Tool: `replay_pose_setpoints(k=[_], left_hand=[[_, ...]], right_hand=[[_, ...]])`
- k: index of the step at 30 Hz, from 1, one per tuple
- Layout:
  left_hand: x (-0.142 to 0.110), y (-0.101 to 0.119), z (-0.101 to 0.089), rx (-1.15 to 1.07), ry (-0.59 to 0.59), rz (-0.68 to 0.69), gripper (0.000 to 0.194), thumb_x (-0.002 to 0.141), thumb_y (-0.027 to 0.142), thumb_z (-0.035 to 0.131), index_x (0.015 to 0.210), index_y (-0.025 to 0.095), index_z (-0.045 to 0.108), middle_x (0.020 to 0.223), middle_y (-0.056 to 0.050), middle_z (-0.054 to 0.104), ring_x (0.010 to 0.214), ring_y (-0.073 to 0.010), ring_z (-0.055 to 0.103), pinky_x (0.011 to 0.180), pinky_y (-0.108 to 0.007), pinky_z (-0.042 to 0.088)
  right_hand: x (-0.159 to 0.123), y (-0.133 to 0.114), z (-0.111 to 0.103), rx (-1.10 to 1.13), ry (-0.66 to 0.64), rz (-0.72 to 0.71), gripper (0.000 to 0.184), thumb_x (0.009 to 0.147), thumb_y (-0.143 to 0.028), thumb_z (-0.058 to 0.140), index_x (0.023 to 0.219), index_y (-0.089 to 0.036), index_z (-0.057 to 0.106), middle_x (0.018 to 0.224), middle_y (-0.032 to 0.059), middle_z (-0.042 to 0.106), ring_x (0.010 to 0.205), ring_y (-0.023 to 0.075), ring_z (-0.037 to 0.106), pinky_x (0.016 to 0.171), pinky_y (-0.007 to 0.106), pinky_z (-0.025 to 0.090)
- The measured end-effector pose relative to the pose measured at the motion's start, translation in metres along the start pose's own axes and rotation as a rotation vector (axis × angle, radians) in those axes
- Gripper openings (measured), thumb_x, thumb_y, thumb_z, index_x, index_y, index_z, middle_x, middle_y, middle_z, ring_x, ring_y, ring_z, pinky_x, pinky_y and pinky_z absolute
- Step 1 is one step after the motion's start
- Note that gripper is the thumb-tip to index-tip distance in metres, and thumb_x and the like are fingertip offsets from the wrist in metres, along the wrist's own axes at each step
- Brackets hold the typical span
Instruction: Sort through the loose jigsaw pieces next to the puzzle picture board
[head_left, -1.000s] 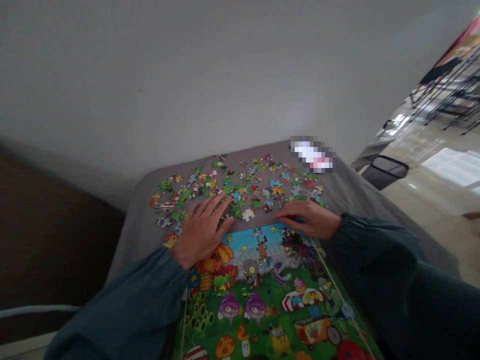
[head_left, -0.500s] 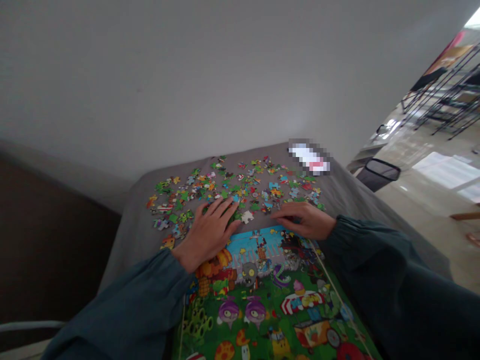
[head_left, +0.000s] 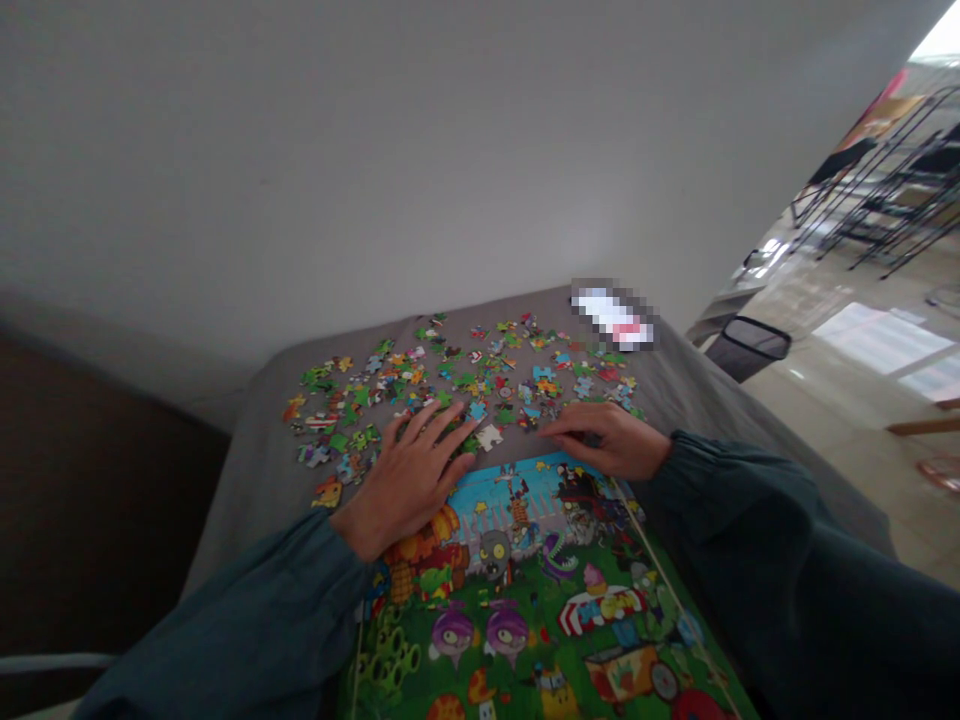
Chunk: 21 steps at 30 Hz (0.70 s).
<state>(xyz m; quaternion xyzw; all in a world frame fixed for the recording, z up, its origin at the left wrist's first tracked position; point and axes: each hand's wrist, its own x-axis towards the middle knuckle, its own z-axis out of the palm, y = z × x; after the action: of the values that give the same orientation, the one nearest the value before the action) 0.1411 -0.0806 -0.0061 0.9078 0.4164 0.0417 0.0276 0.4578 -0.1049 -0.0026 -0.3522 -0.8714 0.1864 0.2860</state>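
My left hand (head_left: 405, 478) lies flat with its fingers spread over the near edge of several loose jigsaw pieces (head_left: 465, 380) scattered on a grey cloth (head_left: 259, 470). My right hand (head_left: 604, 438) rests palm down, fingers stretched left, at the top edge of a colourful cartoon picture sheet (head_left: 525, 600) with a green lawn and a blue sky. A pale face-down piece (head_left: 490, 437) lies between the two hands. Neither hand visibly holds a piece. Both arms wear dark teal sleeves.
A blurred white and pink object (head_left: 615, 315) sits at the cloth's far right corner. A plain wall rises behind. To the right are a dark bin (head_left: 748, 345) on a shiny floor and black metal frames (head_left: 885, 210). Dark wood lies to the left.
The view has drifted a little, and both hands have shifted slightly left over the pieces. My left hand's fingers have spread a bit more. Nothing was picked up.
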Motion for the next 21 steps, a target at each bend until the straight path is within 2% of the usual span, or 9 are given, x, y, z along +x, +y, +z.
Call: replay_pose_setpoints(k=[5, 12, 21], left_hand=[[0.0003, 0.0021, 0.0011, 0.047, 0.002, -0.022, 0.055, 0.11, 0.051, 0.028, 0.157, 0.029, 0.045, 0.164, -0.001, 0.049, 0.155, -0.0281, 0.036, 0.126, -0.059, 0.026], [0.0067, 0.0046, 0.0044, 0.027, 0.032, -0.084, 0.061, 0.109, 0.055, 0.03, 0.157, 0.02, 0.045, 0.163, -0.012, 0.047, 0.154, -0.0345, 0.035, 0.124, -0.06, 0.029], [0.0001, 0.0028, 0.0013, 0.045, 0.048, -0.084, 0.056, 0.11, 0.051, 0.028, 0.155, 0.023, 0.046, 0.161, -0.01, 0.049, 0.153, -0.0311, 0.037, 0.122, -0.054, 0.033]], right_hand=[[-0.0018, 0.0023, 0.0002, -0.022, 0.003, 0.004, 0.027, 0.104, -0.021, 0.051, 0.114, -0.017, 0.076, 0.088, 0.0072, 0.075, 0.076, 0.015, 0.066, 0.073, 0.03, 0.054], [0.0003, -0.002, 0.0019, -0.011, -0.023, 0.016, 0.028, 0.104, -0.022, 0.051, 0.113, -0.017, 0.077, 0.092, 0.0088, 0.077, 0.08, 0.0161, 0.069, 0.075, 0.031, 0.055], [-0.002, -0.0001, 0.0012, -0.042, -0.024, 0.038, 0.029, 0.104, -0.023, 0.05, 0.115, -0.018, 0.076, 0.091, 0.007, 0.077, 0.075, 0.0139, 0.068, 0.069, 0.027, 0.054]])
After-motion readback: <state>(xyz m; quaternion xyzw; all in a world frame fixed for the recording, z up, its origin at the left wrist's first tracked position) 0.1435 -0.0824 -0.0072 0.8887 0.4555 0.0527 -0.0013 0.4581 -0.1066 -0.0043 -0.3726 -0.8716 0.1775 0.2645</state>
